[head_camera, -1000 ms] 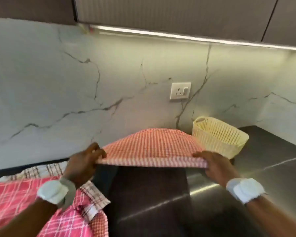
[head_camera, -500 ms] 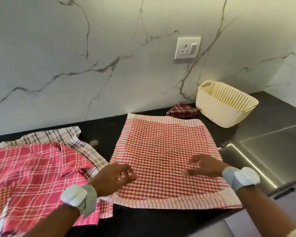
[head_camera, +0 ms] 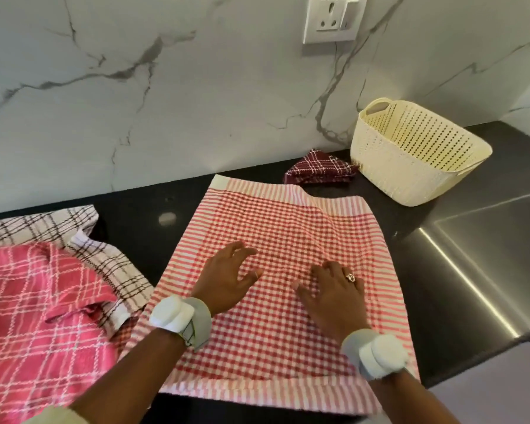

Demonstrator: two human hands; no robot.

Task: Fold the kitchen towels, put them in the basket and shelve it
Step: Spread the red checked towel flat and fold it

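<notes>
A red-and-white checked kitchen towel point(head_camera: 288, 270) lay spread flat on a dark countertop point(head_camera: 141, 215), filling the centre and lower middle of the frame. It looked roughly square to slightly long, its longer run going from the near counter edge at the bottom of the frame up toward the marble wall, with striped borders at the near and far ends and a low wrinkle near its upper right corner. The near hem hung just over the counter edge. Both hands rested on the cloth in the lower centre: the left hand point(head_camera: 227, 280) had its fingers spread and straight, the right hand point(head_camera: 334, 289), wearing a ring, lay with fingers flat and pointing up the towel; neither pinched anything. Judging from this, the step in hand was smoothing the towel before its first fold, and none of the folding seemed finished for this piece. The next move would likely call for gripping two corners of one end and bringing them over to meet the opposite end squarely. In the upper right stood a cream perforated basket point(head_camera: 410, 179), with no towel visible inside it, well apart from the hands. Just beside its left side lay a small dark maroon cloth point(head_camera: 318, 169), touching or nearly touching the basket. At the left edge lay a rumpled pink checked towel point(head_camera: 37, 316) over a white towel with brown lines point(head_camera: 43, 228).
</notes>
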